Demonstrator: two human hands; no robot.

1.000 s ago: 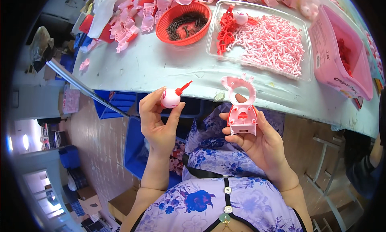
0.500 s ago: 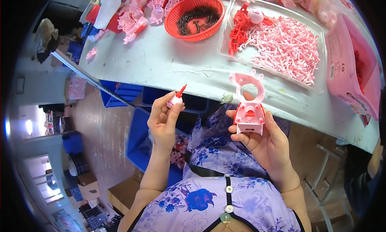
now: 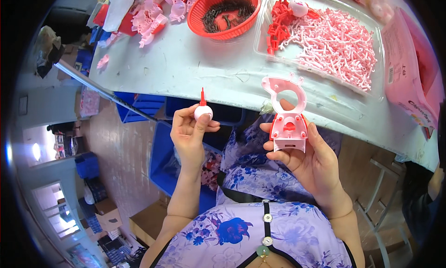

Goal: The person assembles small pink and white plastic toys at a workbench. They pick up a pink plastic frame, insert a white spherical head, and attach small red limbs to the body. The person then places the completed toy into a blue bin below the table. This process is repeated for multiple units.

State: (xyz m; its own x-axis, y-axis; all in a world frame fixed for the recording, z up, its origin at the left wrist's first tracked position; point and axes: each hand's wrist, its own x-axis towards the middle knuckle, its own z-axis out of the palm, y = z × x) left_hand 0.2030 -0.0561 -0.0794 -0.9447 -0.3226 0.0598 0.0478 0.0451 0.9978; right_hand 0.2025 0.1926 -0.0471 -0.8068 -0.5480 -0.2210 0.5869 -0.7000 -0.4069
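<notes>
Between the thumb and fingers of my left hand [image 3: 189, 131] is a small white ball [image 3: 203, 112] with a thin red stem pointing straight up. My right hand [image 3: 312, 152] grips a pink and red plastic toy shell [image 3: 289, 125] by its lower body. The shell's hollow inner side faces me. Its upper part is an animal-head outline with a large round hole, and red pegs and a red piece sit in the body. Both hands are held apart, in front of the table's near edge.
On the table [image 3: 176, 72] stand a red basket [image 3: 197, 28] of small dark parts and a clear tray [image 3: 267, 61] of pink stick pieces and red parts. A pink box [image 3: 402, 82] is at the right. Pink shells [image 3: 151, 24] pile up far left; a blue bin [image 3: 160, 168] sits below.
My left hand has turned the ball, so its red stem went from slanting right to upright. The shell is still in my right hand. The whole view has shifted slightly.
</notes>
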